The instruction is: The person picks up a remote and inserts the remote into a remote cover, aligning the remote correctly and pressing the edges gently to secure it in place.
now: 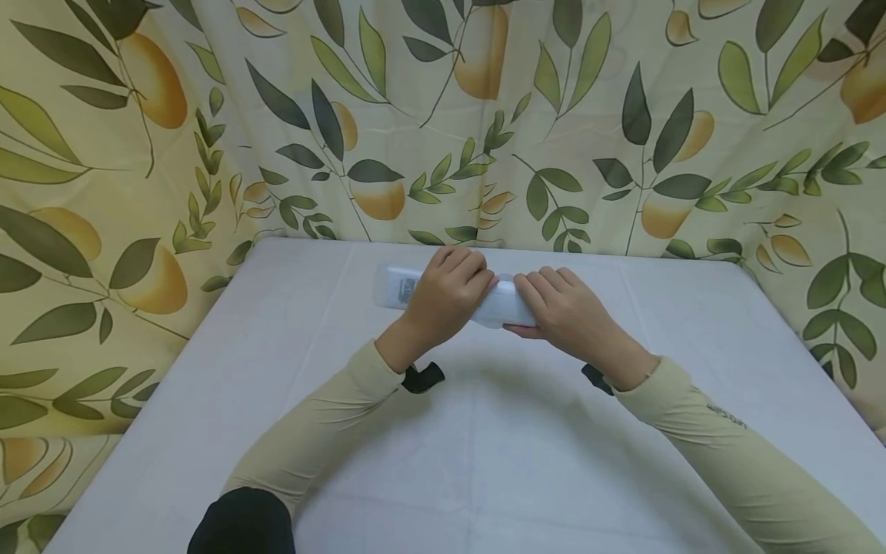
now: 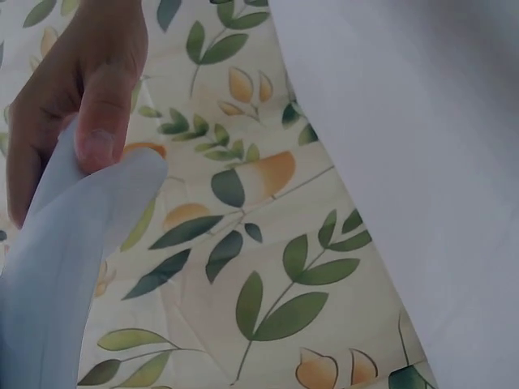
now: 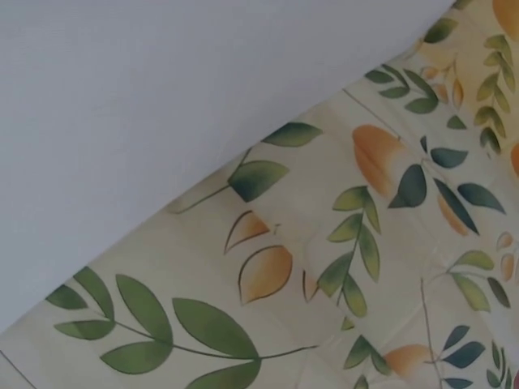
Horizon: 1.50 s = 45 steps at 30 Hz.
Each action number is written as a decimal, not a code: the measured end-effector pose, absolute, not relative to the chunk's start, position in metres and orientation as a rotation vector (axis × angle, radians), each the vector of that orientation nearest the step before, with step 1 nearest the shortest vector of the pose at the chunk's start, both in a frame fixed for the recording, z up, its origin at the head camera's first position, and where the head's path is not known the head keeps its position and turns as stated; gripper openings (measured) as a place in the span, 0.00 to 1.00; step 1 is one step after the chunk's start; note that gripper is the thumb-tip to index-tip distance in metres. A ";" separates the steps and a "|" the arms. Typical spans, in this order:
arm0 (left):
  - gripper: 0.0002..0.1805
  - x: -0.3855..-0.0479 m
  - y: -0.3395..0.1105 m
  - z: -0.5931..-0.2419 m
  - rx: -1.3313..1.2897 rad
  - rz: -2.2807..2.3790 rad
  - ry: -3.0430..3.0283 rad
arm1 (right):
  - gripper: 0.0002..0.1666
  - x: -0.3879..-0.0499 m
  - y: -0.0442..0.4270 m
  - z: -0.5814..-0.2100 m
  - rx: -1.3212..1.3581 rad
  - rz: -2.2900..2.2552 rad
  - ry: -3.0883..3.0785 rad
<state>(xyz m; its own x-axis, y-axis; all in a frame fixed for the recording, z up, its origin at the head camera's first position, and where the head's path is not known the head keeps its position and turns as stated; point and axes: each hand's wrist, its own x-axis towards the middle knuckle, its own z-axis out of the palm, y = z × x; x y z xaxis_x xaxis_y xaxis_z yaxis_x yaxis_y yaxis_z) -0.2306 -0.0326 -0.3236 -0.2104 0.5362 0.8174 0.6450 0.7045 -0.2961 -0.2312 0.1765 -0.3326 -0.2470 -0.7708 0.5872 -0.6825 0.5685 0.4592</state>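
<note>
Both hands hold a long, pale bluish-white, partly see-through item, whose kind I cannot tell, above the far part of the table. A dark print shows near its left end. My left hand grips it around the middle, fingers curled over the top. The right end is in the grip of my right hand, its thumb underneath. In the left wrist view, a hand, seemingly the right, pinches the smooth white item, which looks bent or folded there. Neither hand nor item appears in the right wrist view.
A white-covered table spreads beneath the arms. Behind and at both sides hangs a cream curtain printed with leaves and orange fruit. Black straps or mounts sit at the wrists.
</note>
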 end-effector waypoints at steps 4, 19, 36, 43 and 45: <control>0.07 -0.231 -0.034 -0.322 -0.925 -0.150 -1.880 | 0.39 -0.232 0.177 -0.332 1.155 -0.158 -1.977; 0.12 -0.232 -0.056 -0.316 -0.849 -0.235 -1.878 | 0.31 -0.229 0.182 -0.318 1.018 -0.198 -1.868; 0.07 -0.230 -0.052 -0.315 -0.894 -0.255 -1.790 | 0.32 -0.225 0.178 -0.316 0.997 -0.191 -1.821; 0.04 -0.233 -0.046 -0.317 -0.911 -0.313 -1.773 | 0.37 -0.223 0.178 -0.318 1.058 -0.155 -1.869; 0.04 -0.233 -0.044 -0.318 -0.918 -0.339 -1.775 | 0.41 -0.223 0.177 -0.319 1.074 -0.127 -1.881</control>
<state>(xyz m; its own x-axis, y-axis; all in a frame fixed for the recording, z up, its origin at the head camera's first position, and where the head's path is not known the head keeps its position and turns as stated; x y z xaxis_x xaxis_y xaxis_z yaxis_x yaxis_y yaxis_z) -0.2326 -0.0441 -0.3176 -0.1454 0.4213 0.8952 0.7217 0.6641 -0.1953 -0.2234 0.1772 -0.3191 -0.1804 -0.7191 0.6711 -0.6227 0.6117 0.4880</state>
